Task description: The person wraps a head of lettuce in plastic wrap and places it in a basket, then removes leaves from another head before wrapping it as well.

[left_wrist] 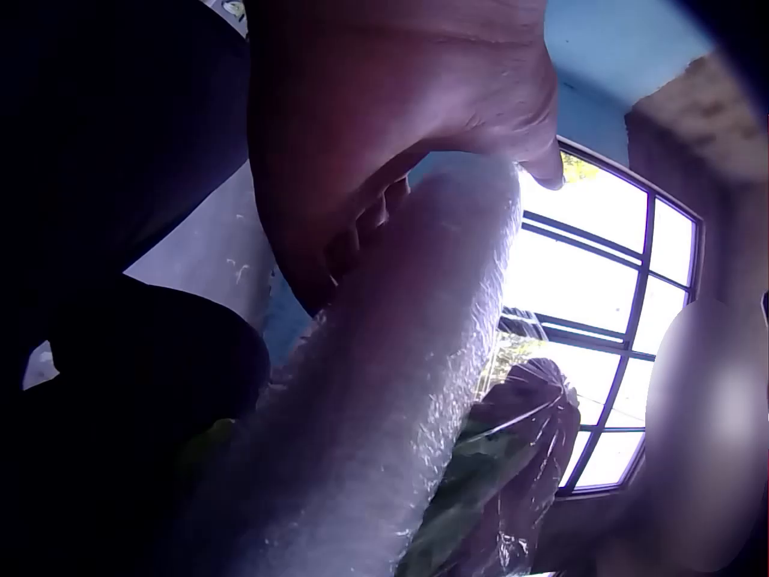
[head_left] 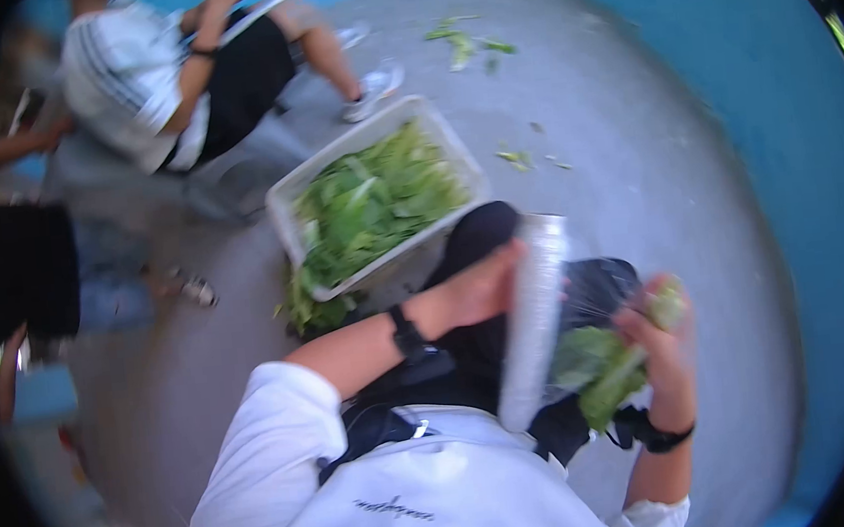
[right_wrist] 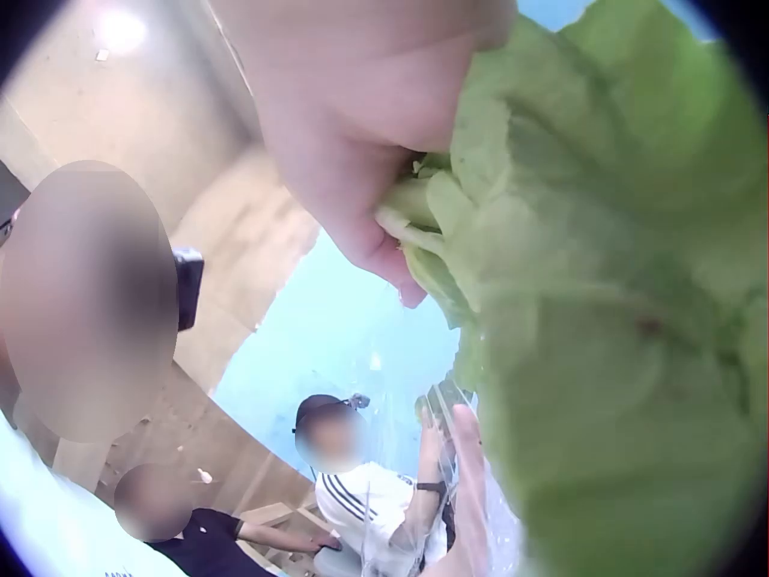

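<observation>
My left hand [head_left: 487,284] grips a thick roll of clear plastic wrap [head_left: 534,329] near its upper end, in front of my lap. In the left wrist view the fingers curl round the roll [left_wrist: 385,361], and the greens show behind clear film. To the right, my right hand [head_left: 664,338] holds a bunch of leafy greens [head_left: 607,373] by the pale stems. Clear film [head_left: 586,299] stretches between roll and greens. Broad green leaves [right_wrist: 613,277] fill much of the right wrist view, with the right hand [right_wrist: 361,132] curled on the stalks.
A white crate [head_left: 401,249] full of leafy greens [head_left: 371,193] stands on the floor ahead, with more greens [head_left: 316,308] beside it. Leaf scraps [head_left: 463,44] lie on the grey floor. A seated person [head_left: 140,82] is at the upper left, another person [head_left: 26,268] at the left. A blue wall [head_left: 786,181] runs along the right.
</observation>
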`<state>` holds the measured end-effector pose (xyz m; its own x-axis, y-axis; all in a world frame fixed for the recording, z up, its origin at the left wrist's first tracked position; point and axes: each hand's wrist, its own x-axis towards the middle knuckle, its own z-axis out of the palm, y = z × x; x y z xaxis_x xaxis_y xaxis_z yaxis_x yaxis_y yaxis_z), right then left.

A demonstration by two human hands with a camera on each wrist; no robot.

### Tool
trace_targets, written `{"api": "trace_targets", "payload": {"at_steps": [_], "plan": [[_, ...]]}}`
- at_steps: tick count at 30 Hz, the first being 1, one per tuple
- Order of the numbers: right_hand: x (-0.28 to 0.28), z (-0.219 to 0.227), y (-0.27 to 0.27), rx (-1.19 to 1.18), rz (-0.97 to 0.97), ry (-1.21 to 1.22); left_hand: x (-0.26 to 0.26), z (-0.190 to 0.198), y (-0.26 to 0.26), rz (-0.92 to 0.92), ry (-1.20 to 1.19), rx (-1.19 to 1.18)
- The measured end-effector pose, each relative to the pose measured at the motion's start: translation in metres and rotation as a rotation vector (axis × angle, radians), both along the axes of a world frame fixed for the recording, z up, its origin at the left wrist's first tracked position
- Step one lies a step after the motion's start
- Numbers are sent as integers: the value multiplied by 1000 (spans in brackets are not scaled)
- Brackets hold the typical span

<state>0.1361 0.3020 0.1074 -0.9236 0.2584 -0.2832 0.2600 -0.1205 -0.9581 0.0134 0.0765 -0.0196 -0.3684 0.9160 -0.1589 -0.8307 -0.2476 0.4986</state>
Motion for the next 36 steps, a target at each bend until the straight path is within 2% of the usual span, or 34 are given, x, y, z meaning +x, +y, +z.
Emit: {"api": "trace_targets", "payload": {"at_steps": [1, 2, 4, 5, 7, 8, 9, 11, 14, 15, 17, 18, 20, 21, 22, 23, 24, 25, 27, 30, 34, 36], "plan": [[2, 4, 0, 5, -31, 5, 7, -10, 2, 14, -44, 21], [5, 8, 2, 20, -67, 1, 9, -7, 2, 27, 11, 28], [12, -2, 11, -14, -76, 36, 12, 1, 7, 63, 53, -106], [10, -6, 5, 46, -70, 2, 14, 8, 9, 93, 91, -156], [0, -15, -5, 178, -78, -56, 18, 16, 18, 157, 354, -323], [-5, -18, -3, 264, 8, -158, 20, 17, 25, 223, 516, -270], [0, -22, -5, 322, 30, -155, 30, 26, 30, 291, 511, -192], [0, -48, -6, 426, 85, -148, 35, 33, 39, 381, 538, -228], [-22, -31, -27, 584, 79, -242, 32, 52, 28, 305, 406, -280], [-27, -25, -32, 660, 60, -258, 25, 53, 20, 258, 387, -168], [-31, -13, -21, 505, 56, -286, 1, 52, -6, 158, 354, 56], [-30, -10, -15, 428, 52, -301, -15, 49, -37, 24, 73, 95], [-25, -11, -12, 513, -25, -205, -70, -19, -100, 457, 375, -97], [-22, -10, -9, 557, -71, -154, -99, -93, -136, 810, 339, -588], [-21, -5, -3, 559, -42, -192, -131, -124, -183, 1109, 433, -941], [-22, -3, -3, 559, -49, -216, -140, -116, -230, 1104, 599, -1361], [-20, 2, -4, 560, -53, -253, -149, -149, -270, 1127, 737, -1556], [-16, 6, -4, 565, -56, -296, -148, -195, -305, 1057, 894, -1883], [-11, 3, -3, 582, -85, -265, -127, -213, -332, 590, 669, -2203], [-14, 4, -8, 588, -91, -260, -100, -237, -334, 170, 705, -2284], [-10, 7, -4, 537, -67, -372, -90, -244, -324, 54, 814, -2291], [-12, 3, -5, 539, -90, -323, -93, -257, -322, 86, 831, -2341]]}}
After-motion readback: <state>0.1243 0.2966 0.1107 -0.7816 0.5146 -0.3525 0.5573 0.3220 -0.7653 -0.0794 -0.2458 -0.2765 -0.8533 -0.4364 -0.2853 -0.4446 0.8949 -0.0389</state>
